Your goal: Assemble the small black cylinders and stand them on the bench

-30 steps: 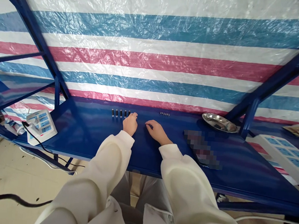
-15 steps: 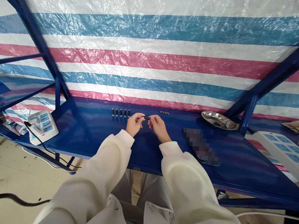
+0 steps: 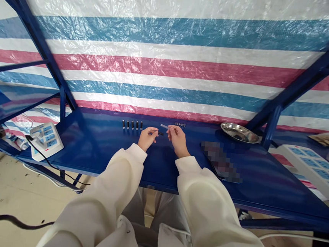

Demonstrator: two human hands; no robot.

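Separately, left hand (image 3: 146,138) pinches a black piece (image 3: 160,132), right hand (image 3: 178,139) a pale piece (image 3: 164,126), just apart.

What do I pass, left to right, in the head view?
Squarish white power strip, row of small black cylinders, left hand pinching small black piece, right hand pinching pale stick, shiny metal dish, long white power strip.

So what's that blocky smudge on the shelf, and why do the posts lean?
Head view: the blocky patch right of the right hand is pixelated, so what lies there cannot be told. Head view: the wide lens likely splays the blue posts; light is soft, with sheen on the tarp.
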